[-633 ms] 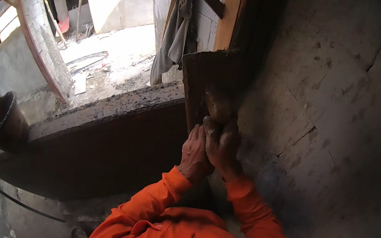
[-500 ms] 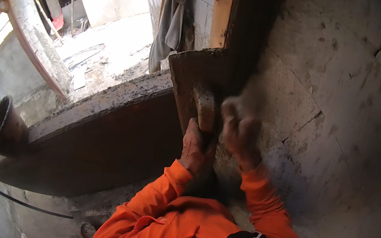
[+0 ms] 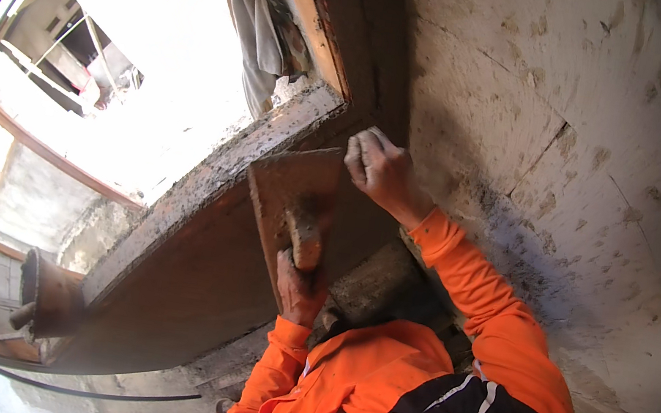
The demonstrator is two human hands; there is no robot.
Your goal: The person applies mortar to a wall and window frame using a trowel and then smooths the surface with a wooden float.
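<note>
Grey ledge [image 3: 210, 174], bucket [image 3: 59, 297] leftward, float [image 3: 275, 185] firmly in left hand [image 3: 300, 292], right hand [image 3: 383, 173] seemingly curled.

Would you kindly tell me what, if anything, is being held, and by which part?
The left hand holds the board by its near end, beside the handle. The right hand is curled; whether it holds anything cannot be told.

Qty: 1 float [image 3: 276, 198], 1 bkt [image 3: 60, 299].
</note>
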